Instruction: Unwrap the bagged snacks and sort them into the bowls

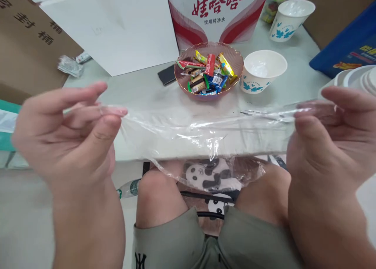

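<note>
A clear plastic bag (202, 137) is stretched sideways in the air between my two hands, in front of the table edge. My left hand (79, 131) pinches its left end between thumb and fingers. At the other end, my right hand (331, 131) grips the film the same way. The bag's lower part hangs over my knees, and a panda-print item (208, 175) shows through it. Beyond the bag, a pink glass bowl (183, 86) of wrapped snacks (210, 73) stands on the table (141, 92), with a paper cup (263, 71) to its right.
A dark phone (167, 75) lies left of the bowl. Behind are a white box (117, 26) and a red-and-white carton (216, 10). Another paper cup (290, 20), a blue package (349, 41) and stacked white lids or cups (360, 79) occupy the right. A plastic bottle (129, 188) lies below, left.
</note>
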